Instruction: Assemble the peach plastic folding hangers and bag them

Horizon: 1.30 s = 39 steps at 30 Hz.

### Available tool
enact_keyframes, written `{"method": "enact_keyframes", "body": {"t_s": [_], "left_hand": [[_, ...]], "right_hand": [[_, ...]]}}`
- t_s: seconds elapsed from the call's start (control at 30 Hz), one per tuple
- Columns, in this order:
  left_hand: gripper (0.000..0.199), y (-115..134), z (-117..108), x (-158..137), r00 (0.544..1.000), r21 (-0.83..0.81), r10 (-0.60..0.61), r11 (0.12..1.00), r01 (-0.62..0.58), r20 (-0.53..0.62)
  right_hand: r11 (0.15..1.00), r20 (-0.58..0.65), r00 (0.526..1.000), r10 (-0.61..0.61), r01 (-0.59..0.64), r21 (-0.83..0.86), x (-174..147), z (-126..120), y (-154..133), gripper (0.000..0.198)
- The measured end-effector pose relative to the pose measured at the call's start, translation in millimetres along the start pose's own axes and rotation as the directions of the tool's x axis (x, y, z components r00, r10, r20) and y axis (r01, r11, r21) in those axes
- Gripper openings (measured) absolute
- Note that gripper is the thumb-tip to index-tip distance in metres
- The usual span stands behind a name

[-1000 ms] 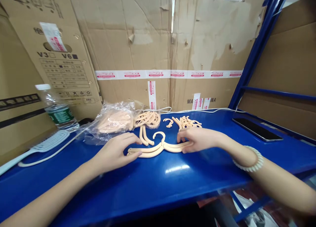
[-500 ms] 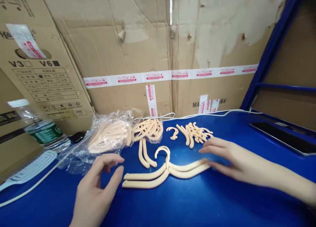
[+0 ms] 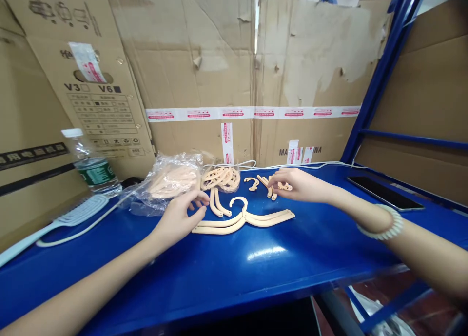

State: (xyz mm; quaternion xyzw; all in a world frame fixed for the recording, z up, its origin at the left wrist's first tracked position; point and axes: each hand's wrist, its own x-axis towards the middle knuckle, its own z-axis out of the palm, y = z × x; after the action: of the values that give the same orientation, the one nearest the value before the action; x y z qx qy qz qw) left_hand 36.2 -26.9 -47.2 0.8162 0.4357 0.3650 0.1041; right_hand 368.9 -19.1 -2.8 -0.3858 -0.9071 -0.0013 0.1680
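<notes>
Two pale beige hangers (image 3: 219, 227) lie nested together on the blue table, their arms spread left and right and their curved hooks upward. My left hand (image 3: 185, 210) is beside their left end, thumb and fingers apart, holding nothing. Over a small pile of beige hanger pieces (image 3: 271, 193) at the back right hovers my right hand (image 3: 292, 184). Its fingers are bent down and partly cover the pile; I see nothing held in them. A loose beige hook (image 3: 252, 184) lies left of that pile. Two curved hanger arms (image 3: 216, 203) lie behind the nested hangers.
A clear plastic bag (image 3: 175, 177) of beige parts and more beige pieces (image 3: 221, 177) sit at the back. On the left are a water bottle (image 3: 95, 168) and a light blue hairbrush (image 3: 80, 214). A black phone (image 3: 383, 192) lies right. Cardboard (image 3: 204, 82) stands behind.
My right hand has left the right end of the nested hangers and moved back to the pile of small pieces. The view has lifted and drawn back, showing the table's front edge.
</notes>
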Motion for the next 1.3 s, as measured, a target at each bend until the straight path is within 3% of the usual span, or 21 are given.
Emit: {"method": "enact_keyframes", "body": {"t_s": [0.13,0.27,0.43,0.53,0.63,0.73,0.9,1.03,1.1,1.17,1.3], "left_hand": [[0.018,-5,-2,1,0.999,0.022,0.048,0.999,-0.048,0.008],[0.02,-6,-8,-1,0.993,0.082,0.115,0.99,-0.116,0.011],[0.025,-11,-15,9,0.959,0.215,0.232,0.94,-0.265,0.165],[0.027,-15,-16,24,0.883,0.265,0.342,0.863,-0.431,0.322],[0.026,-17,-16,38,0.759,0.218,0.438,0.779,-0.588,0.482],[0.027,-20,-14,45,0.688,0.148,0.471,0.757,-0.637,0.552],[0.02,-28,-8,40,0.755,0.172,0.39,0.821,-0.544,0.527],[0.022,-34,1,37,0.761,0.181,0.399,0.816,-0.549,0.511],[0.023,-35,4,38,0.774,0.182,0.378,0.831,-0.526,0.509],[0.023,-35,5,39,0.79,0.166,0.35,0.858,-0.486,0.503],[0.024,-27,-9,37,0.813,0.095,0.424,0.863,-0.497,0.398]], "right_hand": [[0.998,0.073,0.997,0.037,-0.033,-0.052,47,19,30,0.023],[0.999,0.213,0.977,0.007,0.002,-0.038,73,33,51,0.031],[1.0,0.26,0.965,-0.011,0.013,-0.006,82,33,62,0.039],[0.998,0.262,0.964,-0.048,0.039,0.038,81,35,66,0.04],[0.995,0.273,0.959,-0.078,0.059,0.076,78,40,70,0.036],[0.994,0.255,0.964,-0.076,0.052,0.097,77,47,73,0.03],[0.988,0.151,0.984,-0.099,0.079,0.135,78,56,73,0.024],[0.972,0.016,0.999,-0.033,0.028,0.232,79,55,68,0.024],[0.924,-0.072,0.995,0.075,-0.042,0.379,77,51,62,0.024],[0.811,-0.131,0.967,0.219,-0.106,0.575,73,44,53,0.025],[0.433,-0.082,0.892,0.444,-0.133,0.891,50,30,24,0.028]]}}
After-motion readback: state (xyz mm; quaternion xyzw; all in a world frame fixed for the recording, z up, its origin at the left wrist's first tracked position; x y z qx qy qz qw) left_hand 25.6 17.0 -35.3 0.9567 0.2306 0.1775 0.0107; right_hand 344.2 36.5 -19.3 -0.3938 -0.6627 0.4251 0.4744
